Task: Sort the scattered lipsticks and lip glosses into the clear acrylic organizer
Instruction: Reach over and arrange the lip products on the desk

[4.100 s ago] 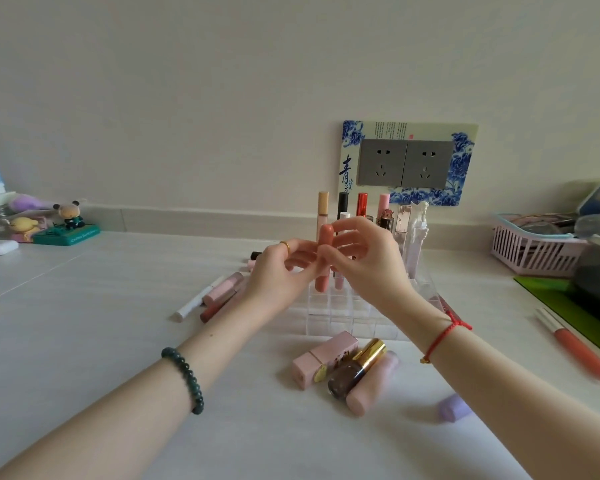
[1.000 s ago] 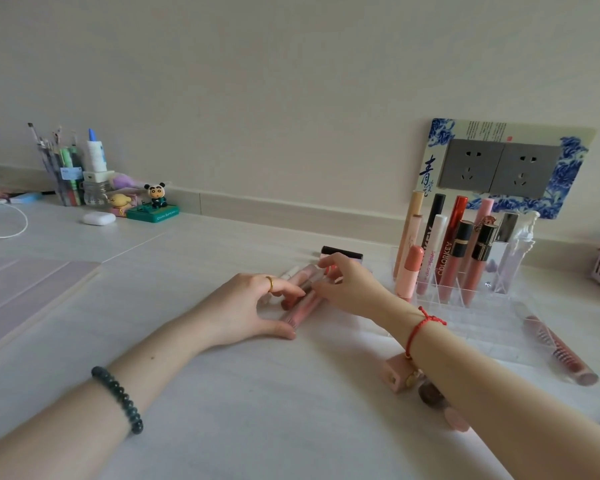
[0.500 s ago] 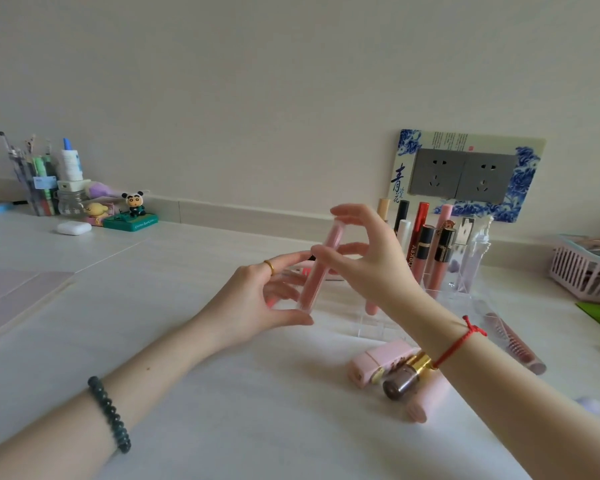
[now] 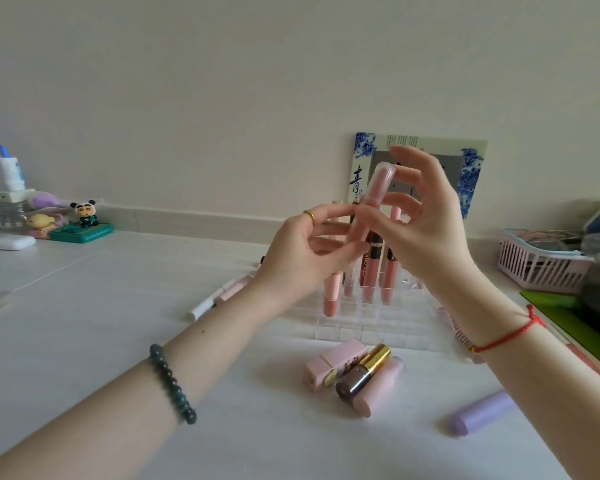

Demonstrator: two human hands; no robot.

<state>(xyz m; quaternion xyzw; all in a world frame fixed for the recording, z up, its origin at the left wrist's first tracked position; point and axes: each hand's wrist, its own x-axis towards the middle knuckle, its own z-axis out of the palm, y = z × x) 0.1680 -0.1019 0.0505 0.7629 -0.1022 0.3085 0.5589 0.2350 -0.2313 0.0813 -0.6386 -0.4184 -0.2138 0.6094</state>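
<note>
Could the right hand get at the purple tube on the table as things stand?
Probably yes, once freed: the purple tube lies alone on the table beside the right forearm, nothing over it. But the right hand and left hand both hold the pink gloss tube in the air.

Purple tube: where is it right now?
In the head view, the purple tube lies on the table at lower right, right of the gold-capped lipstick.
</note>
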